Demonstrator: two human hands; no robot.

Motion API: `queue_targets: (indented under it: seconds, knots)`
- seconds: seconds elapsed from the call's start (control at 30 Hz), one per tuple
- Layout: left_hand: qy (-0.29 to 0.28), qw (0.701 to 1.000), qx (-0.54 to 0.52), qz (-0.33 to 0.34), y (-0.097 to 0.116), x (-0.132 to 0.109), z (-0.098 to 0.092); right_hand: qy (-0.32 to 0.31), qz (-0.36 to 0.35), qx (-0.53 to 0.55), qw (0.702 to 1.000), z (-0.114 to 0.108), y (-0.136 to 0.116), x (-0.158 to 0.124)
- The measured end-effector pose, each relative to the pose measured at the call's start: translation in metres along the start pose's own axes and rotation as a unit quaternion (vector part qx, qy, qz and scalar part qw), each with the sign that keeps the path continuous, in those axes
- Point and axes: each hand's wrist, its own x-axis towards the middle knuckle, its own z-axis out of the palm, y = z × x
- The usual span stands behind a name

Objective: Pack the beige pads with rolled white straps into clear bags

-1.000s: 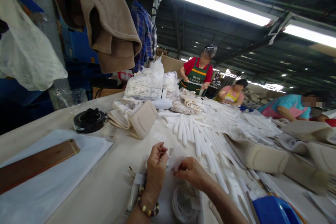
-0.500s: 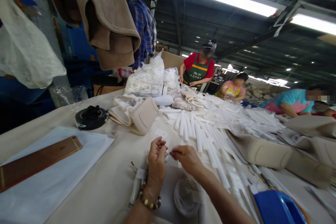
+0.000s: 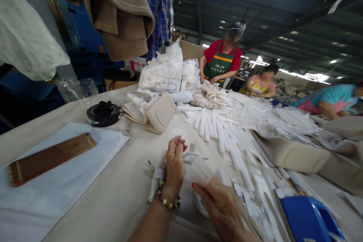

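Note:
My left hand (image 3: 175, 160), with a beaded bracelet (image 3: 169, 201) at the wrist, is raised over the table with its fingers curled together; whatever they hold is too small to make out. Pinched in my right hand (image 3: 217, 196) is a thin, translucent white sheet (image 3: 202, 174), partly blurred. A roll of clear tape (image 3: 199, 203) lies on the table, mostly hidden by my right hand. Small tools with a white tag (image 3: 154, 185) lie to the left of my left wrist. White rolled pieces (image 3: 224, 132) fan out beyond my hands.
On the left, a phone (image 3: 52, 157) lies on white sheets (image 3: 82, 185), with a black tape roll (image 3: 104, 114) behind. A beige bag (image 3: 161, 113) stands further in. At right are a blue dispenser (image 3: 307, 217) and beige bags (image 3: 297, 155). Three people (image 3: 221, 60) work across the table.
My right hand has moved down and nearer, now with the translucent sheet in its fingers. The left hand stays curled. The camera view has shifted, and the clear tape roll is more covered.

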Motion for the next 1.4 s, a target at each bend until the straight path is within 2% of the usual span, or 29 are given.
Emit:
queue_targets:
  seconds: [0.03,0.1,0.17,0.23,0.37,0.5,0.63,0.77,0.87,0.97,1.1,1.23,1.3,1.4]
  knots:
    - [-0.004,1.0,0.0,0.0,0.001,-0.001,0.0,0.01,-0.082,-0.058,0.995,0.004,0.001,-0.013]
    - [-0.008,1.0,0.002,0.003,0.003,-0.002,0.001,0.027,-0.212,-0.146,0.966,0.013,0.005,-0.032]
    - [-0.009,1.0,0.005,0.005,0.004,-0.002,0.001,0.036,-0.267,-0.206,0.941,0.021,0.009,-0.042]
    - [-0.014,1.0,0.009,0.007,0.004,-0.002,0.001,0.041,-0.272,-0.238,0.931,0.027,0.009,-0.046]
    - [-0.035,0.999,0.018,0.016,0.001,-0.001,0.001,0.043,-0.227,-0.26,0.938,0.032,0.005,-0.052]
    - [-0.072,0.997,0.027,0.032,-0.004,0.001,0.002,0.069,-0.214,-0.23,0.947,0.043,0.01,-0.066]
    - [-0.097,0.99,0.064,0.078,-0.006,0.002,0.003,0.107,-0.17,-0.178,0.963,0.052,0.019,-0.073]
    - [-0.123,0.968,0.156,0.154,0.005,-0.003,-0.003,0.07,-0.187,-0.18,0.963,0.046,0.017,-0.07]
    - [-0.164,0.923,0.264,0.228,0.015,-0.013,-0.019,0.06,-0.169,-0.144,0.973,0.041,0.016,-0.07]
    - [-0.226,0.857,0.362,0.288,0.016,-0.024,-0.04,0.094,-0.131,-0.056,0.985,0.04,0.019,-0.073]
    - [-0.286,0.772,0.456,0.338,0.008,-0.032,-0.058,0.15,-0.007,0.074,0.986,0.041,0.022,-0.075]
    - [-0.33,0.696,0.512,0.382,0.0,-0.039,-0.062,0.184,0.088,0.141,0.969,0.042,0.021,-0.075]
    - [-0.349,0.665,0.526,0.4,-0.003,-0.042,-0.062,0.184,0.077,0.141,0.97,0.042,0.02,-0.074]
    - [-0.365,0.636,0.543,0.41,-0.006,-0.044,-0.061,0.185,0.006,0.101,0.978,0.042,0.021,-0.073]
